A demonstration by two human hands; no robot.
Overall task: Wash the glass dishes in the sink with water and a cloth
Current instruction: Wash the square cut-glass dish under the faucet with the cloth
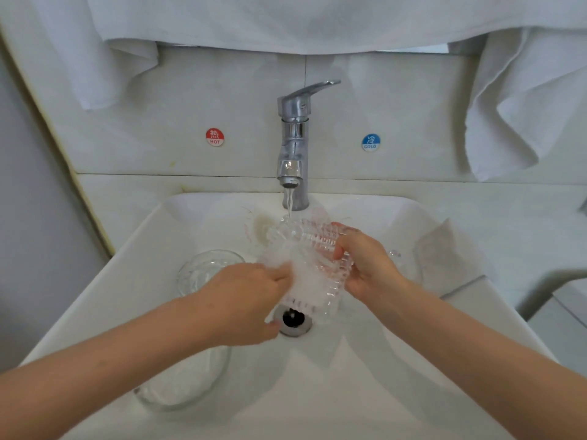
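Observation:
A ribbed, square clear glass dish (pixel 313 249) is held tilted above the drain (pixel 293 319) of the white sink (pixel 158 300), under water running from the chrome faucet (pixel 295 144). My right hand (pixel 365 265) grips the dish by its right edge. My left hand (pixel 244 303) holds a white cloth (pixel 297 269) pressed against the dish's inner face. A round clear glass bowl (pixel 206 271) lies in the sink to the left. A second glass bowl (pixel 182 381) sits at the front left, partly under my left forearm.
White towels (pixel 521 100) hang above the backsplash at left, top and right. Hot (pixel 215 137) and cold (pixel 370 142) stickers flank the faucet. A pale cloth or paper (pixel 444 255) lies on the sink's right rim. A small glass piece (pixel 394 254) shows behind my right hand.

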